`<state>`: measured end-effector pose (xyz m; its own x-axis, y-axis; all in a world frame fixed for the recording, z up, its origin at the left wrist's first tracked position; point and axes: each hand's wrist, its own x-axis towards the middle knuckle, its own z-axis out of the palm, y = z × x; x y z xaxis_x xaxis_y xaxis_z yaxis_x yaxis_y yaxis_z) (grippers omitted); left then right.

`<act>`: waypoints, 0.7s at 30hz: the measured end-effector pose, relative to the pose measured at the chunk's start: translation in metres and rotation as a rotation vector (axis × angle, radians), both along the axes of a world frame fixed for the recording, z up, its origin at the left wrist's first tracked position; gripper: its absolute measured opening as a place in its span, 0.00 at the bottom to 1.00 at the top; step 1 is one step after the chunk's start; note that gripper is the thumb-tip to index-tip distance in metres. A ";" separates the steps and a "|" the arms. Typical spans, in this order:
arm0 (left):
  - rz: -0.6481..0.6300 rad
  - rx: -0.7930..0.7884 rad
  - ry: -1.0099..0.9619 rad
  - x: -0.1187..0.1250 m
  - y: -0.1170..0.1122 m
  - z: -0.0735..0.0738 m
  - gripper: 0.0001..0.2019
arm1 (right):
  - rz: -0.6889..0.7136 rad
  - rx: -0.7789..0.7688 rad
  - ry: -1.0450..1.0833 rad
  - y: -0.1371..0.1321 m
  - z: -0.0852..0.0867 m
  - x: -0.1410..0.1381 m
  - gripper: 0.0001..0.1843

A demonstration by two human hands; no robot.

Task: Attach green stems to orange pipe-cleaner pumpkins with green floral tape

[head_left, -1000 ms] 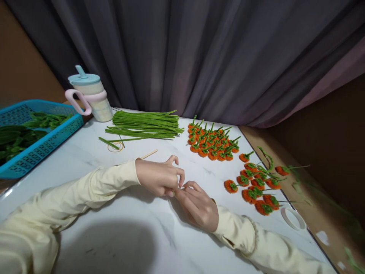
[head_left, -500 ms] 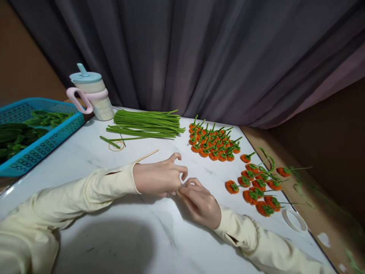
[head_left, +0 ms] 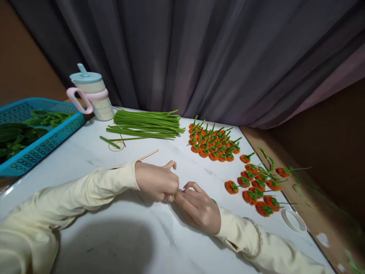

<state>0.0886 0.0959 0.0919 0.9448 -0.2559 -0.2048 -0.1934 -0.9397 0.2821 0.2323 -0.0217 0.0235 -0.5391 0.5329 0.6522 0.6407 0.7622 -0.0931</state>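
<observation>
My left hand (head_left: 158, 182) and my right hand (head_left: 198, 207) meet just above the white table, fingertips nearly touching. Both are closed in a pinch on a green pipe cleaner (head_left: 214, 201). Only small bits of it show, one between the fingertips and one by my right wrist; the rest is hidden by my fingers. Beyond my left hand lies a thin wooden stick (head_left: 148, 154). To the right of my right hand are several orange persimmons with green tops and stems, made of pipe cleaner; the nearest is a single persimmon (head_left: 231, 187).
A bundle of green pipe cleaners (head_left: 146, 123) lies at the back, with a rubber band (head_left: 116, 146) in front. A persimmon cluster (head_left: 213, 142) sits back right. At left stand a lidded cup (head_left: 98, 95) and a blue basket (head_left: 57, 139) of green leaves. A white ring (head_left: 293, 220) lies right.
My left hand has turned and shifted slightly down, its fingers curling in more. The right hand's fingers have closed a little. A green bit now shows by my right wrist.
</observation>
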 end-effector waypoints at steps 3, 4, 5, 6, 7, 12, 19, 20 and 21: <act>0.061 0.046 -0.090 -0.002 -0.002 0.000 0.09 | -0.015 -0.083 0.029 0.000 0.001 0.002 0.12; 0.075 0.072 -0.122 -0.002 -0.004 0.001 0.08 | -0.017 -0.100 0.040 0.000 0.002 0.003 0.12; 0.076 0.103 -0.151 -0.001 -0.006 0.002 0.08 | -0.018 -0.113 0.055 0.001 0.004 0.004 0.11; 0.069 0.138 -0.183 -0.001 -0.008 0.003 0.08 | -0.015 -0.124 0.077 0.001 0.005 0.004 0.11; 0.058 0.172 -0.213 -0.001 -0.010 0.004 0.09 | -0.009 -0.135 0.099 0.002 0.006 0.004 0.10; 0.021 0.242 -0.205 0.001 -0.014 0.011 0.08 | 0.002 -0.146 0.095 0.004 0.012 0.006 0.10; -0.018 0.113 -0.102 0.003 -0.006 0.013 0.08 | 0.026 0.099 -0.145 0.003 0.011 0.007 0.11; -0.020 0.091 -0.100 0.003 -0.005 0.012 0.08 | 0.023 0.103 -0.156 0.003 0.011 0.007 0.11; -0.020 0.075 -0.099 0.003 -0.004 0.011 0.09 | 0.018 0.099 -0.161 0.003 0.011 0.008 0.10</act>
<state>0.0913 0.0919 0.1033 0.9563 -0.2620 -0.1297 -0.2354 -0.9532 0.1898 0.2398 -0.0189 0.0346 -0.6496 0.4593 0.6059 0.6272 0.7742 0.0856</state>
